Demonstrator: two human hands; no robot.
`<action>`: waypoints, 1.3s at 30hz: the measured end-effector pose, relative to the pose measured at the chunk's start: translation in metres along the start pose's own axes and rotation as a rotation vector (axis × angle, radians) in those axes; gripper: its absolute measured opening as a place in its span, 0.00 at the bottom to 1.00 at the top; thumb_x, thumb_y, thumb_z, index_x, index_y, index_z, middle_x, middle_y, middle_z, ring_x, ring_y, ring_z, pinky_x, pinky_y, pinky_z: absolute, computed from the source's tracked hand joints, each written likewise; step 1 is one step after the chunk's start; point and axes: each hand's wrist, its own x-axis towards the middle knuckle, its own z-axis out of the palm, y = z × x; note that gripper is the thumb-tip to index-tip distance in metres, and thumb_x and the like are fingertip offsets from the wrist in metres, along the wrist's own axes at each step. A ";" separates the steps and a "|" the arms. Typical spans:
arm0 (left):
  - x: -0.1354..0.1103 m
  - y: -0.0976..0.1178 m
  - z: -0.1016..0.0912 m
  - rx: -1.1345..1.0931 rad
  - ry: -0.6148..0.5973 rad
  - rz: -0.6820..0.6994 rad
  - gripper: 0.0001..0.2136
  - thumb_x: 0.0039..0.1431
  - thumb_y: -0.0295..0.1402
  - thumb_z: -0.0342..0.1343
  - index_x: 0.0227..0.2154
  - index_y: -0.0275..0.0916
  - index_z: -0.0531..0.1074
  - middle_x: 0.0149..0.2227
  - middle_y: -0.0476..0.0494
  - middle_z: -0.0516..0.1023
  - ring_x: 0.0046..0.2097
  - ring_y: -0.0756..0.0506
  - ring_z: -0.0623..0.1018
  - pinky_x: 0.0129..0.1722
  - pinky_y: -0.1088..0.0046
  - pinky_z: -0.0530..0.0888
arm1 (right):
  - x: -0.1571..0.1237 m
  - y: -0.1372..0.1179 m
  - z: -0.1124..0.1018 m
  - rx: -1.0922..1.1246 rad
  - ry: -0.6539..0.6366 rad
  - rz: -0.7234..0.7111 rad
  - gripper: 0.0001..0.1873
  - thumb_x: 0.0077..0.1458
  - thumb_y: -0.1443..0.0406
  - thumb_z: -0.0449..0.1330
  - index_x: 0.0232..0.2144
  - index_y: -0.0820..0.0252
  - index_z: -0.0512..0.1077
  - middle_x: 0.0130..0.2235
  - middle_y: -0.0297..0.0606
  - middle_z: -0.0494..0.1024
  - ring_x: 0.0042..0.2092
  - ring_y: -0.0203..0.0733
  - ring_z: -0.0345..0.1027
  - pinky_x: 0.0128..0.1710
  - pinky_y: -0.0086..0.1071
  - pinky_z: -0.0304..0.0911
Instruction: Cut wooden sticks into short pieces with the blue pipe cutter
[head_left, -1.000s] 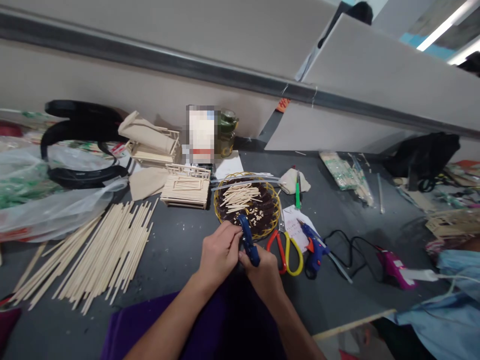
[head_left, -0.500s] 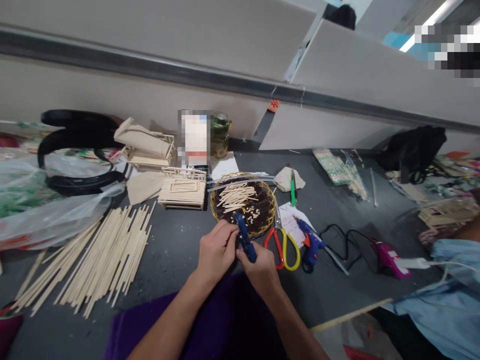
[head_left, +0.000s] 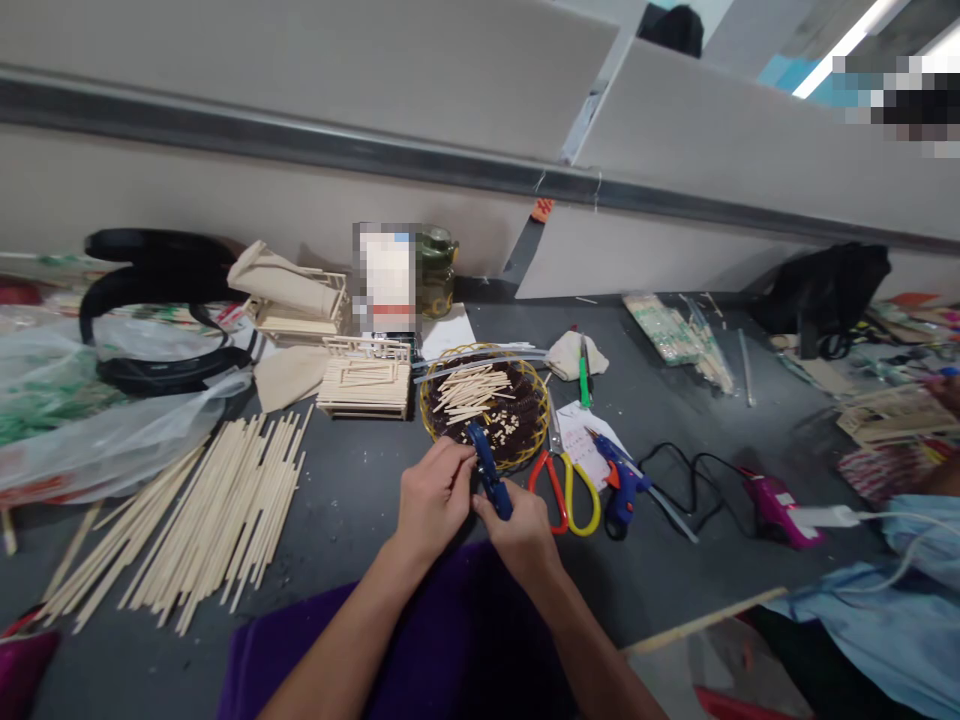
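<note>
Both hands are just in front of the basket (head_left: pixel 529 392), at its near rim. The right hand (head_left: pixel 525 525) is wrapped around the handles of the blue tool (head_left: pixel 491 478), thumb pressed against it; the tool's head tilts up toward the basket. The left hand (head_left: pixel 433 500) is closed in a pinch, fingers curled and thumb drawn in right beside the tool's head; whether anything sits between those fingertips is too hidden to tell.

In the basket lie a loose heap of short sticks (head_left: pixel 472 391) and, nearer the hands, a scatter of tiny cut bits (head_left: pixel 504 429). Left of the basket on the worktop (head_left: pixel 349 500) stands a stick model (head_left: pixel 364 385), with long sticks (head_left: pixel 217 510) spread farther left and nearer. To the basket's near right are scissors (head_left: pixel 568 492), then a blue glue gun (head_left: pixel 624 485). Behind the basket stands a green jar (head_left: pixel 436 272).
</note>
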 end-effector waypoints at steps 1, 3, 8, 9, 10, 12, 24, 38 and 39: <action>0.000 0.000 0.000 -0.002 0.000 0.000 0.08 0.63 0.24 0.49 0.33 0.38 0.74 0.29 0.46 0.76 0.32 0.50 0.76 0.33 0.76 0.73 | 0.000 0.000 0.001 0.003 0.005 -0.004 0.12 0.53 0.58 0.56 0.24 0.59 0.72 0.22 0.35 0.75 0.25 0.39 0.67 0.26 0.28 0.56; -0.001 0.000 0.000 -0.009 -0.004 -0.002 0.08 0.63 0.25 0.49 0.34 0.38 0.73 0.30 0.46 0.76 0.33 0.50 0.76 0.34 0.76 0.73 | -0.001 0.001 0.002 0.010 0.020 -0.014 0.12 0.53 0.58 0.56 0.25 0.59 0.72 0.22 0.34 0.75 0.25 0.39 0.67 0.26 0.28 0.57; -0.003 -0.001 0.000 -0.008 -0.005 0.021 0.08 0.64 0.26 0.49 0.35 0.39 0.73 0.30 0.45 0.75 0.33 0.50 0.75 0.33 0.76 0.72 | -0.005 0.001 0.002 0.018 0.034 -0.029 0.12 0.54 0.58 0.54 0.26 0.58 0.71 0.22 0.35 0.75 0.24 0.39 0.67 0.26 0.28 0.57; -0.003 -0.001 0.000 -0.006 -0.007 0.027 0.08 0.64 0.26 0.48 0.36 0.38 0.73 0.30 0.45 0.75 0.32 0.50 0.75 0.33 0.76 0.72 | -0.006 0.001 0.002 0.019 0.041 -0.033 0.12 0.54 0.58 0.54 0.27 0.58 0.71 0.23 0.35 0.75 0.24 0.40 0.67 0.26 0.28 0.58; -0.003 -0.001 0.000 -0.007 -0.011 0.032 0.08 0.64 0.26 0.48 0.36 0.38 0.73 0.30 0.45 0.74 0.32 0.50 0.75 0.32 0.76 0.72 | -0.007 0.001 0.002 0.021 0.049 -0.035 0.12 0.54 0.58 0.53 0.27 0.58 0.71 0.22 0.35 0.74 0.24 0.40 0.67 0.26 0.28 0.58; -0.003 0.001 -0.001 -0.013 -0.018 0.044 0.07 0.64 0.26 0.48 0.36 0.38 0.72 0.30 0.45 0.74 0.33 0.49 0.74 0.33 0.75 0.72 | -0.008 0.001 0.003 0.022 0.062 -0.036 0.12 0.54 0.58 0.52 0.27 0.58 0.70 0.22 0.35 0.74 0.24 0.40 0.67 0.26 0.29 0.59; -0.005 0.004 -0.004 0.017 -0.032 0.118 0.07 0.64 0.26 0.48 0.37 0.38 0.71 0.33 0.44 0.74 0.34 0.48 0.74 0.35 0.74 0.72 | -0.018 0.001 0.006 0.112 0.065 0.003 0.10 0.53 0.63 0.53 0.36 0.57 0.70 0.32 0.37 0.78 0.34 0.45 0.74 0.36 0.33 0.66; -0.005 0.008 -0.006 -0.138 0.142 0.095 0.09 0.63 0.30 0.50 0.31 0.38 0.75 0.30 0.45 0.77 0.34 0.47 0.75 0.34 0.73 0.70 | -0.033 -0.007 -0.019 0.499 0.029 -0.211 0.18 0.63 0.56 0.53 0.50 0.56 0.72 0.47 0.41 0.78 0.50 0.47 0.71 0.50 0.38 0.65; -0.005 0.007 -0.007 -0.161 0.149 0.081 0.09 0.63 0.31 0.51 0.31 0.39 0.75 0.30 0.44 0.78 0.34 0.47 0.76 0.35 0.73 0.71 | -0.032 -0.009 -0.018 0.440 0.066 -0.242 0.16 0.63 0.57 0.53 0.49 0.56 0.73 0.47 0.41 0.78 0.50 0.47 0.71 0.51 0.38 0.64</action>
